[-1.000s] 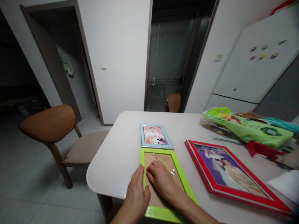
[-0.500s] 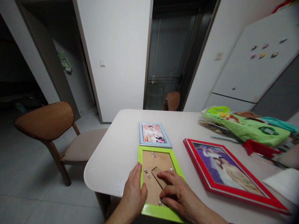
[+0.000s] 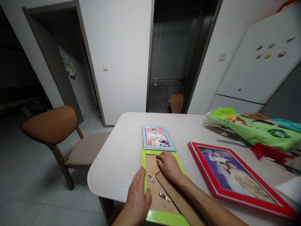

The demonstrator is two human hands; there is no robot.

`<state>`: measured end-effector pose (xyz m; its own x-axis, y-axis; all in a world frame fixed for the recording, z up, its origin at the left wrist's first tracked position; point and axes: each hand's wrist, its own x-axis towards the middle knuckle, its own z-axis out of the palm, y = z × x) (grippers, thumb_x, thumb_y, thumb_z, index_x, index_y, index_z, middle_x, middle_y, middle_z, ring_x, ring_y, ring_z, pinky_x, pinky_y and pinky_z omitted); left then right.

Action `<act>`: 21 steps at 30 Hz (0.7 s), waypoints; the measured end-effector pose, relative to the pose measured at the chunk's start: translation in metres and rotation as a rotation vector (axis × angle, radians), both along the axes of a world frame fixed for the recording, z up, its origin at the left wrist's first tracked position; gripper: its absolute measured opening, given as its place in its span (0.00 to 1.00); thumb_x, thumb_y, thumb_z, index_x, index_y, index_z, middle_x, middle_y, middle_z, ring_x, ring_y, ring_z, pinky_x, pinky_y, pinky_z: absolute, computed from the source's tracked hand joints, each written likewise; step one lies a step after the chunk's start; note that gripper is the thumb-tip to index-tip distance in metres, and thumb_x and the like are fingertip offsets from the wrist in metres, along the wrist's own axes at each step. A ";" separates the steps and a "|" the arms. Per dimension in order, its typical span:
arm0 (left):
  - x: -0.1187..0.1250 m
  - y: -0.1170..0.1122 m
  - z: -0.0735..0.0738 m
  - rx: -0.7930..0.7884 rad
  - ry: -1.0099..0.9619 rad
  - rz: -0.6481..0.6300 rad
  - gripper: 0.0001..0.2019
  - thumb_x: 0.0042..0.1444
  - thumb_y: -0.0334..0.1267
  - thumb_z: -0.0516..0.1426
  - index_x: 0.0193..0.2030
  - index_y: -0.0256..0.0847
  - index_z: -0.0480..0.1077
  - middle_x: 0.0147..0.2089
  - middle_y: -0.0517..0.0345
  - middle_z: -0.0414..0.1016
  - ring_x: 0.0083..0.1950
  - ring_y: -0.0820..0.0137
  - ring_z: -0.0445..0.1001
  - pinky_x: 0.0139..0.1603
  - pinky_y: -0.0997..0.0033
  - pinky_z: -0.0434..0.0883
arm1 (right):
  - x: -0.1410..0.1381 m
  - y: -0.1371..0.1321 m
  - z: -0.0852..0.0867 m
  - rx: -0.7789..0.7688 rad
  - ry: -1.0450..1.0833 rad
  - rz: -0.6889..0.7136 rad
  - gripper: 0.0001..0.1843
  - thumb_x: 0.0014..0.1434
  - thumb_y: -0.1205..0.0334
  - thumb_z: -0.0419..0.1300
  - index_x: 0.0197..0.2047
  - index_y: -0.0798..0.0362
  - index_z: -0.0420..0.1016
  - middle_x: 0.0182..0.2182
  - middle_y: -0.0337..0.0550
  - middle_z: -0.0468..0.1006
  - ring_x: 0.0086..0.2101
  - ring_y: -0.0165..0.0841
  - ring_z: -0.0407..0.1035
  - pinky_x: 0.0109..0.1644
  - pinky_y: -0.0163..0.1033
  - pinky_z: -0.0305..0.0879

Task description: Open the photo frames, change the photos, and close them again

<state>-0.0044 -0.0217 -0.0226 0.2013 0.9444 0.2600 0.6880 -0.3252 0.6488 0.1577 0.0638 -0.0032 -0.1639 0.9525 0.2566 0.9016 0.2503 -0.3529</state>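
A green picture frame [image 3: 162, 216] lies face down on the table, its brown backing board [image 3: 151, 161] showing. My left hand [image 3: 138, 196] rests along its left border, fingers stretched out and thumb apart. At the top of the backing, my right hand [image 3: 168, 164] pinches a small metal clip [image 3: 155, 156], partly covered by the fingertips. Two more metal clips show: a left clip [image 3: 151, 178] and a lower clip [image 3: 164, 197]. A cardboard stand leg [image 3: 177, 196] slants down the board under my right forearm, which hides part of the frame's right side.
Touching the green frame's top edge is a light blue photo frame [image 3: 173, 147]. A large red photo frame [image 3: 215, 185] lies to the right. Behind it are a green plastic package [image 3: 261, 130] and a red object [image 3: 270, 153]. A wooden chair [image 3: 53, 125] stands left of the white table [image 3: 113, 163].
My right hand has moved from the lower clip up to the top clip. The lower clip now lies in view, turned across the board. My left hand stays on the left border.
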 end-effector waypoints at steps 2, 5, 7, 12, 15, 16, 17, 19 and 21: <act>0.000 0.000 0.002 -0.010 0.011 -0.003 0.28 0.43 0.27 0.47 0.55 0.22 0.53 0.58 0.41 0.55 0.58 0.63 0.54 0.59 0.64 0.53 | -0.001 0.002 -0.004 0.011 -0.015 -0.012 0.16 0.54 0.61 0.47 0.39 0.53 0.73 0.34 0.47 0.70 0.38 0.35 0.61 0.41 0.37 0.54; 0.001 -0.001 0.004 -0.018 0.014 0.000 0.29 0.43 0.26 0.47 0.55 0.22 0.53 0.58 0.41 0.55 0.58 0.63 0.54 0.59 0.65 0.53 | 0.000 -0.002 -0.006 0.017 -0.034 -0.006 0.15 0.54 0.61 0.47 0.39 0.51 0.73 0.35 0.46 0.70 0.37 0.35 0.61 0.40 0.36 0.53; 0.001 0.000 0.004 -0.019 0.009 0.004 0.28 0.43 0.26 0.47 0.55 0.22 0.53 0.58 0.41 0.55 0.58 0.63 0.54 0.59 0.65 0.53 | 0.001 -0.003 -0.005 0.019 -0.044 0.002 0.15 0.54 0.62 0.47 0.39 0.50 0.73 0.35 0.45 0.71 0.37 0.34 0.61 0.40 0.36 0.53; 0.001 0.000 0.003 -0.026 -0.008 0.011 0.29 0.43 0.26 0.47 0.55 0.22 0.53 0.58 0.42 0.55 0.59 0.65 0.54 0.59 0.68 0.51 | -0.003 -0.001 -0.002 0.007 -0.053 0.039 0.15 0.54 0.63 0.48 0.38 0.47 0.74 0.33 0.44 0.71 0.36 0.33 0.61 0.39 0.35 0.53; 0.001 0.000 0.002 -0.038 -0.029 0.024 0.29 0.42 0.26 0.47 0.56 0.24 0.52 0.58 0.43 0.55 0.59 0.66 0.53 0.59 0.68 0.51 | -0.006 -0.002 0.004 0.000 -0.044 0.061 0.14 0.53 0.63 0.48 0.36 0.50 0.75 0.32 0.45 0.72 0.36 0.33 0.62 0.39 0.35 0.54; 0.001 0.000 0.002 -0.042 -0.044 0.031 0.30 0.42 0.26 0.47 0.56 0.24 0.52 0.58 0.44 0.55 0.59 0.66 0.53 0.59 0.68 0.51 | -0.005 -0.006 0.007 0.001 -0.040 0.065 0.15 0.53 0.64 0.48 0.37 0.51 0.74 0.33 0.46 0.72 0.36 0.33 0.62 0.40 0.36 0.54; 0.001 0.000 0.001 -0.044 -0.061 0.037 0.30 0.42 0.26 0.48 0.56 0.25 0.52 0.58 0.44 0.55 0.59 0.66 0.54 0.59 0.68 0.51 | -0.004 -0.011 0.011 0.006 -0.034 0.068 0.15 0.53 0.64 0.48 0.40 0.53 0.73 0.34 0.47 0.72 0.37 0.34 0.62 0.41 0.36 0.54; 0.000 -0.001 -0.001 -0.045 -0.092 0.037 0.29 0.42 0.27 0.48 0.56 0.25 0.52 0.58 0.44 0.55 0.59 0.65 0.54 0.59 0.67 0.51 | 0.002 -0.028 0.017 0.020 -0.015 0.078 0.18 0.53 0.62 0.48 0.45 0.56 0.68 0.38 0.48 0.71 0.40 0.35 0.62 0.44 0.37 0.53; -0.001 -0.002 -0.003 -0.044 -0.119 0.031 0.29 0.43 0.27 0.48 0.56 0.26 0.52 0.58 0.44 0.55 0.59 0.65 0.53 0.59 0.66 0.51 | 0.009 -0.049 0.022 -0.012 0.004 0.097 0.19 0.50 0.59 0.50 0.46 0.56 0.67 0.39 0.49 0.70 0.40 0.36 0.62 0.44 0.38 0.54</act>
